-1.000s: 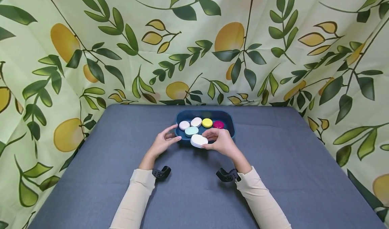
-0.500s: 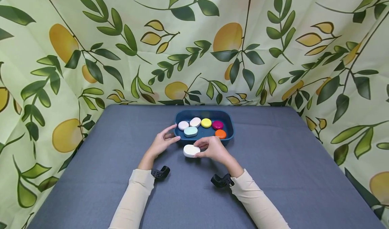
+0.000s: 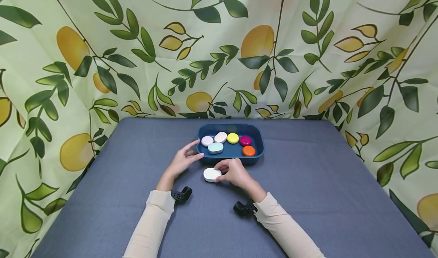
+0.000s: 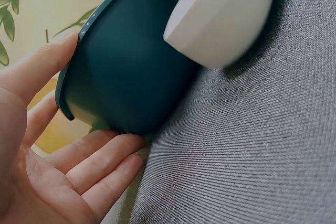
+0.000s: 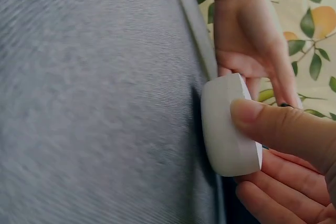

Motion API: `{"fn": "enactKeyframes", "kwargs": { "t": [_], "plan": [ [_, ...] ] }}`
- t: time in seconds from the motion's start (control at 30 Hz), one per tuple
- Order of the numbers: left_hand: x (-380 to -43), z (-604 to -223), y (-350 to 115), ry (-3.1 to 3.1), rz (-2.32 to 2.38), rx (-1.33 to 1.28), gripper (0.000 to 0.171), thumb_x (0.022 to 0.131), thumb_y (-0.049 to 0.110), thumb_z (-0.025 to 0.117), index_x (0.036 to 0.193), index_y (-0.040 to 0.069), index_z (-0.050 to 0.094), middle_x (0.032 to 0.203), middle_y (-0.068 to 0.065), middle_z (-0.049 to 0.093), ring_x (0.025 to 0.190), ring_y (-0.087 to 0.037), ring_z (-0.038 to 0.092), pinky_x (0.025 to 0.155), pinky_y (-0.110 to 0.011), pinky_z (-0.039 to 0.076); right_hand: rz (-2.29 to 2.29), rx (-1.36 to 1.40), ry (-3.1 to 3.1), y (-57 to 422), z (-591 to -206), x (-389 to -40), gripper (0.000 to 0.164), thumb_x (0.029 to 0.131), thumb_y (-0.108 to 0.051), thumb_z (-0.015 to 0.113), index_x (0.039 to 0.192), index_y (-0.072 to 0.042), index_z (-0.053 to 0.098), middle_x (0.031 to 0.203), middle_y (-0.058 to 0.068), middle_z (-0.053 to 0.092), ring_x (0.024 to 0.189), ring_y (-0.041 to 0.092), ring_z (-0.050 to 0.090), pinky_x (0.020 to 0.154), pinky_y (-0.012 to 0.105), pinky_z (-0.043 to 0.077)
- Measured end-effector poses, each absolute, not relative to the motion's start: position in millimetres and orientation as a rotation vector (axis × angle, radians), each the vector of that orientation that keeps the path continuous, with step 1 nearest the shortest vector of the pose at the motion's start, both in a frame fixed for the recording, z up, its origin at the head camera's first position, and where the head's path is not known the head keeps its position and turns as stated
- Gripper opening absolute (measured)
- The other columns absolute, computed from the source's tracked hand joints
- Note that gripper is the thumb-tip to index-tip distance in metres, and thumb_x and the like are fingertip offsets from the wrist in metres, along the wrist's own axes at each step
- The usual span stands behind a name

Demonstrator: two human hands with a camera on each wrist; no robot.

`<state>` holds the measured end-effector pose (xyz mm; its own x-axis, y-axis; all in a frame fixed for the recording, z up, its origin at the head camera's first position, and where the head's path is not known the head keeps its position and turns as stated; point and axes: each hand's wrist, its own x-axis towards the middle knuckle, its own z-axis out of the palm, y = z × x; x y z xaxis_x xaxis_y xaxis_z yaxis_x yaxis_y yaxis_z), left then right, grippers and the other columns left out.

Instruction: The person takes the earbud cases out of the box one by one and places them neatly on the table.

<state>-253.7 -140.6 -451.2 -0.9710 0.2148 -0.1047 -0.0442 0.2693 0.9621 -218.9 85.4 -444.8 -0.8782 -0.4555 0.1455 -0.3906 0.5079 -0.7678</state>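
In front of the blue tray (image 3: pixel 228 160), my right hand (image 3: pixel 236 174) pinches a white oval soap bar (image 3: pixel 212 174) between thumb and fingers. The right wrist view shows the thumb on one face of the soap (image 5: pixel 223 129); it is at or just above the cloth, and I cannot tell which. My left hand (image 3: pixel 180 161) touches the tray's left end with fingers fairly straight. In the left wrist view its thumb lies at the rim of the tray (image 4: pixel 126 61) and the other fingers are against the lower outside wall.
Inside the tray lie a lavender soap (image 3: pixel 207 141), a pink one (image 3: pixel 220 137), a yellow one (image 3: pixel 233 138), a magenta one (image 3: pixel 245 141), an orange one (image 3: pixel 248 151) and a pale blue one (image 3: pixel 215 148). Grey-blue cloth (image 3: pixel 301 174) covers the table; a leaf-patterned curtain (image 3: pixel 219 60) hangs behind.
My right hand has carried the white soap bar from over the tray's front edge toward me, left and down to the cloth. The orange soap has come into view. My left hand stays at the tray.
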Motion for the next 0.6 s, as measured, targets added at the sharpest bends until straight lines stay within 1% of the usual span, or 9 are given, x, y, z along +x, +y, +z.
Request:
{"fn": "enactKeyframes", "kwargs": {
  "t": [0.13, 0.37, 0.6],
  "plan": [
    [-253, -450, -139, 2.339, 1.770, 0.166, 0.064, 0.092, 0.028, 0.066, 0.149, 0.022, 0.038, 0.154, -0.018, 0.037, 0.140, -0.035, 0.042, 0.113, -0.055, 0.036, -1.307, -0.734, 2.678, 83, -447, -219, 0.034, 0.067, -0.009, 0.087, 0.097, -0.001, 0.074, 0.093, 0.014, 0.076, 0.082, 0.019, 0.072, 0.076, 0.026, 0.060],
    [-251, -450, -138, 2.356, 1.758, 0.179, 0.064, 0.091, 0.030, 0.067, 0.148, 0.023, 0.039, 0.152, -0.018, 0.042, 0.138, -0.035, 0.045, 0.112, -0.055, 0.038, -1.286, -0.742, 2.666, 84, -442, -216, 0.036, 0.069, -0.008, 0.085, 0.102, 0.001, 0.073, 0.098, 0.015, 0.075, 0.085, 0.022, 0.073, 0.078, 0.029, 0.060],
    [-252, -453, -140, 2.344, 1.772, 0.166, 0.063, 0.091, 0.030, 0.067, 0.148, 0.024, 0.039, 0.153, -0.017, 0.040, 0.139, -0.035, 0.043, 0.111, -0.056, 0.038, -1.262, -0.779, 2.676, 90, -428, -216, 0.037, 0.073, -0.013, 0.084, 0.104, 0.002, 0.072, 0.101, 0.016, 0.075, 0.091, 0.025, 0.073, 0.082, 0.031, 0.059]
  ]
}}
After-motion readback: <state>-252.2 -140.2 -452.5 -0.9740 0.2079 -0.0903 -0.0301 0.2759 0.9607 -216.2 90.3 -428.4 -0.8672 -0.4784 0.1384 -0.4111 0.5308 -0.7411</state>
